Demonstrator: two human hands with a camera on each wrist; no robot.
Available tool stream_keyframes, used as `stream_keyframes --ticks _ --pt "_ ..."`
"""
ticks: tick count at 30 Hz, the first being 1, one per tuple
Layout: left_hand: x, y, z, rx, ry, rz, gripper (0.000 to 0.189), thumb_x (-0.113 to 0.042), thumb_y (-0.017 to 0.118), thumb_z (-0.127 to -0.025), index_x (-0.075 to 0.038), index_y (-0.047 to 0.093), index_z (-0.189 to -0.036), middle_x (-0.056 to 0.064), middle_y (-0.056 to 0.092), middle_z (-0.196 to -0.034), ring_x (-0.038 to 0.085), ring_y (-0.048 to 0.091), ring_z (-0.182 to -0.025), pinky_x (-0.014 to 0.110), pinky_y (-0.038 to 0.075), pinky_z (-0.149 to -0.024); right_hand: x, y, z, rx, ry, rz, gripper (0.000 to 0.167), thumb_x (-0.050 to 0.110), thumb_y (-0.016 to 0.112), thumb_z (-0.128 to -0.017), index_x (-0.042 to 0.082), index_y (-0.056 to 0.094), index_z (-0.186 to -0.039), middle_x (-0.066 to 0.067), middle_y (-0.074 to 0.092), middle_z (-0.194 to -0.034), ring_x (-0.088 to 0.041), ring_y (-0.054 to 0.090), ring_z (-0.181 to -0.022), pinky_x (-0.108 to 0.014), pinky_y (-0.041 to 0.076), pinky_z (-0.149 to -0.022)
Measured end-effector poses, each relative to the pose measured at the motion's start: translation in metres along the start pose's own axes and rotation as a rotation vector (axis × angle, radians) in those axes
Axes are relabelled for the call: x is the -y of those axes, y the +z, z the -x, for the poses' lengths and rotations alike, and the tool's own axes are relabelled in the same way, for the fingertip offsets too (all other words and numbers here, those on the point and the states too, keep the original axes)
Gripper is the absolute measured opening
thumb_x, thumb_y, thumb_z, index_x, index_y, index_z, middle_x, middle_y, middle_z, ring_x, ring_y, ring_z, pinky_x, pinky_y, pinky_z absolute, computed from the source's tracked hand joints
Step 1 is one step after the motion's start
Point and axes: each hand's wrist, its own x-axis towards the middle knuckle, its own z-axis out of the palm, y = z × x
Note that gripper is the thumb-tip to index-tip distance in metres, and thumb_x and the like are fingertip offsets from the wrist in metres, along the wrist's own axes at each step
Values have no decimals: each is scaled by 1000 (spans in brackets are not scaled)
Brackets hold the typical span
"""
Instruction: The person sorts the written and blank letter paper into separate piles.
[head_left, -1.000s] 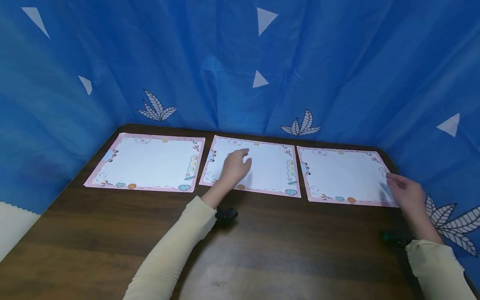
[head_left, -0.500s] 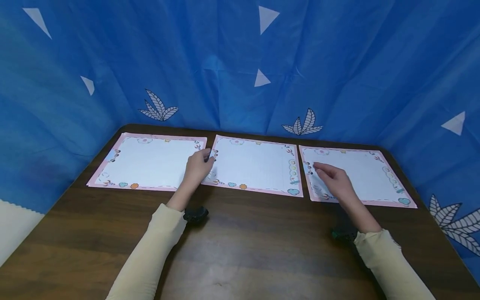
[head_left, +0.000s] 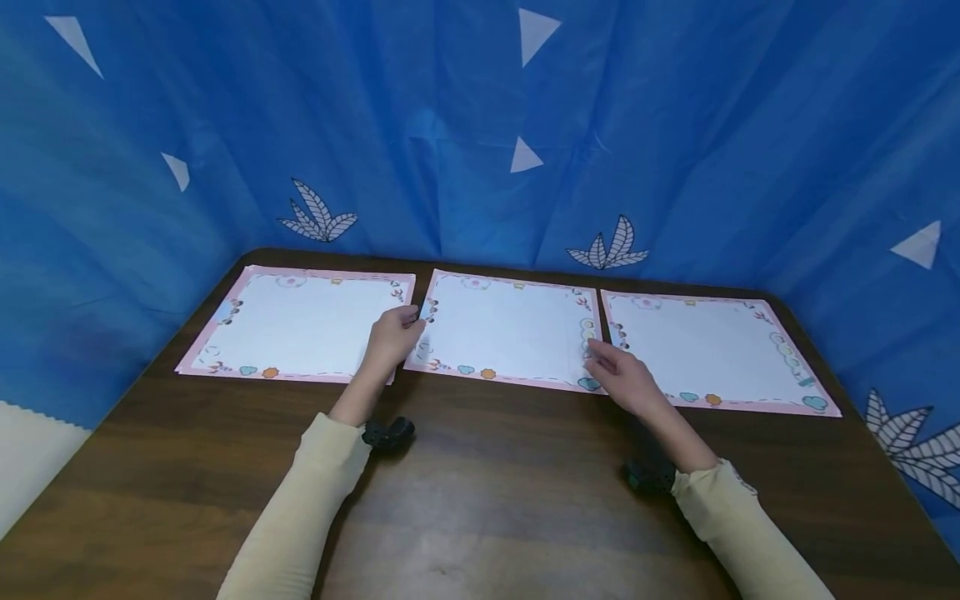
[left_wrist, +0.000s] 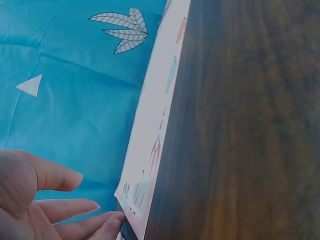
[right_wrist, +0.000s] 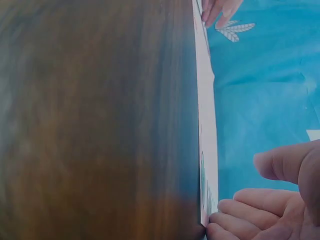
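Observation:
Three white paper sheets with pink, cartoon-decorated borders lie in a row on a dark wooden table (head_left: 480, 500). At the left edge of the middle sheet (head_left: 502, 333) is my left hand (head_left: 390, 340), overlapping the right side of the left sheet (head_left: 300, 325) in the head view. In the left wrist view its fingertips (left_wrist: 116, 216) are right at the paper's edge, the thumb held apart. My right hand (head_left: 626, 379) is at the middle sheet's right edge, beside the right sheet (head_left: 720, 350). Its fingers (right_wrist: 250, 212) are slightly bent by the paper, with the thumb raised.
Behind the table hangs a blue curtain (head_left: 450, 125) with white triangles and leaf prints. Black wrist devices (head_left: 390, 433) are worn at both cuffs. A pale surface (head_left: 33, 462) shows beyond the table's left edge.
My left hand has moved left from over the middle sheet to its left edge. My right hand has travelled left from the right sheet's far edge to the middle sheet's right edge.

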Motion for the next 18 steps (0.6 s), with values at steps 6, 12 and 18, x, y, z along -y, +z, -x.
stream_keyframes --ticks 6,12,18 --pt "-3 -3 -1 29 -29 58 43 -14 51 -94 9 47 -131 24 51 -128 34 48 -120 40 39 -97 0 -1 1 6 13 -17 49 16 50 -97 -6 38 -139 -26 39 -138 -39 38 -125 -47 35 -98" --pt "-1 -3 -3 48 -56 129 44 -13 49 -95 9 46 -132 25 49 -130 34 45 -121 40 37 -99 1 -1 0 12 28 -26 49 17 51 -97 -4 39 -139 -25 40 -139 -38 39 -125 -46 35 -98" --pt "-2 -2 -4 59 -50 161 44 -14 49 -95 6 45 -134 22 46 -133 33 42 -124 40 35 -101 1 -1 1 12 45 -33 49 18 51 -97 -3 39 -140 -23 39 -139 -37 39 -126 -46 36 -98"
